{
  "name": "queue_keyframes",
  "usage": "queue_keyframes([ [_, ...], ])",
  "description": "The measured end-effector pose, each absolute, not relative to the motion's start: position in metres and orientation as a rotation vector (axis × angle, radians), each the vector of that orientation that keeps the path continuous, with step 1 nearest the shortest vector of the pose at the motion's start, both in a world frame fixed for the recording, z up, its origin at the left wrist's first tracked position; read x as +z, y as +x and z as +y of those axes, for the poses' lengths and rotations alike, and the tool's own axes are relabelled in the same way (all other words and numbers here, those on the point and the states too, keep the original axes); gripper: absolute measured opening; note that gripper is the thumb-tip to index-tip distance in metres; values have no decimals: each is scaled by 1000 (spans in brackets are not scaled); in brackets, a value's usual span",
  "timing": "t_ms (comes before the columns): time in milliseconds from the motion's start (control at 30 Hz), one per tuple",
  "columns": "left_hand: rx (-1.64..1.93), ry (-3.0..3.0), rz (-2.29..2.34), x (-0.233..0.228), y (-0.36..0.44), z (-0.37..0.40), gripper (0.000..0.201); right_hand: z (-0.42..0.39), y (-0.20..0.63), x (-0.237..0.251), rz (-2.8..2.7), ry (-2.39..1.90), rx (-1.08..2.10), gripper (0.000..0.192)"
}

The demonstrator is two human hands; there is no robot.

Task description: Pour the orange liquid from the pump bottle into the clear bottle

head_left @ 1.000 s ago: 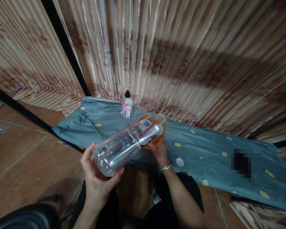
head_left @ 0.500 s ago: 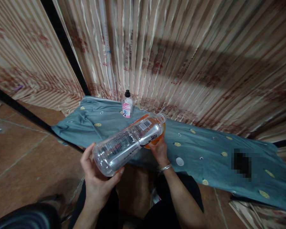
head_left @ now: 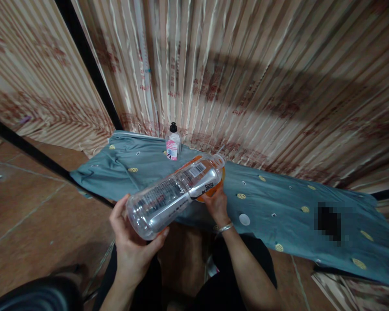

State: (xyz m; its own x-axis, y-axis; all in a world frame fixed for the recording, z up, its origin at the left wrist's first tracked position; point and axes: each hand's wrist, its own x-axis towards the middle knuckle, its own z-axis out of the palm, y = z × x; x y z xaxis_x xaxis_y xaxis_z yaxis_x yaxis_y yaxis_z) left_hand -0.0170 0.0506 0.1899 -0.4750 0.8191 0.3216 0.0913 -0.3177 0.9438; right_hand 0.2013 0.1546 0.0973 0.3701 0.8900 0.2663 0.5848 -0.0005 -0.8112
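Two hands on one clear plastic bottle (head_left: 175, 192) (tipped, mouth end up-right); left hand (head_left: 131, 239) wraps its base, right hand (head_left: 216, 203) grips under its neck; behind it, a small pink-label bottle (head_left: 173, 146) stands on the teal cloth (head_left: 278, 203); right of it lies a white cap (head_left: 244, 219).

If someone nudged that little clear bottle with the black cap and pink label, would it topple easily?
Probably yes. The small clear bottle with the black cap and pink label stands upright, tall for its narrow base, so it seems tippy. It rests on wrinkled blue-green patterned cloth, likely an uneven footing. It looks like light plastic, so a knock would probably shift it rather than break it.
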Motion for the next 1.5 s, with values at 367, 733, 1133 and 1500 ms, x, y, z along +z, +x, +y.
queue_keyframes([
  [367,1846,1205,1421,189,-18,51,95,156,204,94,-1342,-1714,398,82],
  [733,1824,1311,1462,184,-25,55,97,156,203,96,-1340,-1700,415,82],
  [1133,1776,1183,1444,191,-13,48,99,154,205,93,-1345,-1710,355,76],
  [1500,1700,1192,1488,187,-16,46,103,154,205,99,-1339,-1741,415,83],
])
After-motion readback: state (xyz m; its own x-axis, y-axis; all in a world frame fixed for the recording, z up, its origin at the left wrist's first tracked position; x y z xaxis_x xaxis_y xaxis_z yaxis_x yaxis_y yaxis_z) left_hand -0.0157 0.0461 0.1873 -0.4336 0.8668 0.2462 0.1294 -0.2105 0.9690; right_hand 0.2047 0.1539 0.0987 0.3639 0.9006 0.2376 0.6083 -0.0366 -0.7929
